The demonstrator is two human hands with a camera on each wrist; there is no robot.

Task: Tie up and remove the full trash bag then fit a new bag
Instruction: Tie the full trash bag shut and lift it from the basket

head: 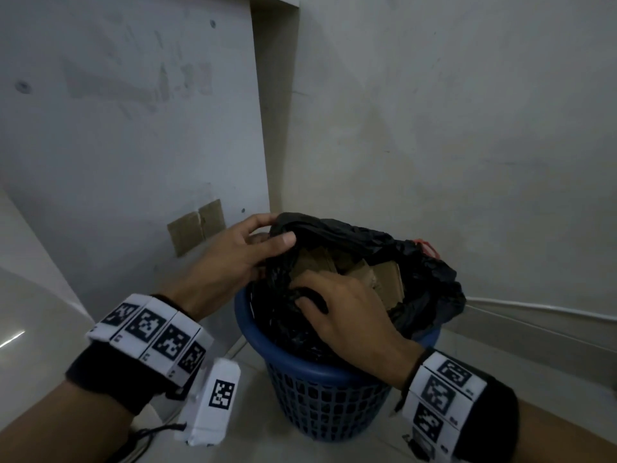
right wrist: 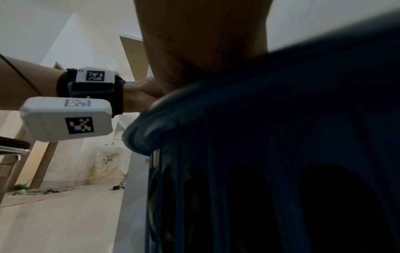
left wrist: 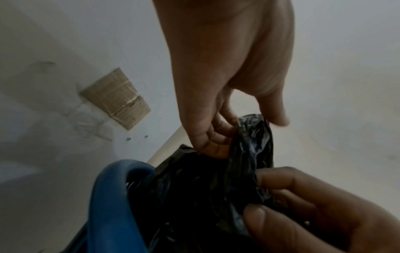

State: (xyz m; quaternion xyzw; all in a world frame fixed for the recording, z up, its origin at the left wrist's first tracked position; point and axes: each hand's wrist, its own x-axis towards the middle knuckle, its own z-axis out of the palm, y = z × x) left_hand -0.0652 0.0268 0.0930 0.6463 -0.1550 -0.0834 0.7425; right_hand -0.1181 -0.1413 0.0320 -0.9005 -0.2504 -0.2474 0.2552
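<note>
Trash bag [head: 417, 262] (in blue bin [head: 320, 372], tiled corner) gripped by 2 hands.

Black bag [head: 430, 279]; blue lattice basket [head: 320, 396]; brown cardboard [head: 387, 279].

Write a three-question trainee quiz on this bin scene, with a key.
1. True or false: the black trash bag is already tied shut.
2. What shows inside the bag's open mouth? A) cardboard pieces B) glass bottles C) wet cloth
3. Fill in: the blue basket stands on the ____.

Key:
1. False; its mouth is open, with the left hand pinching the far-left edge and the right hand gripping the near edge.
2. A, cardboard pieces.
3. Floor.
</note>
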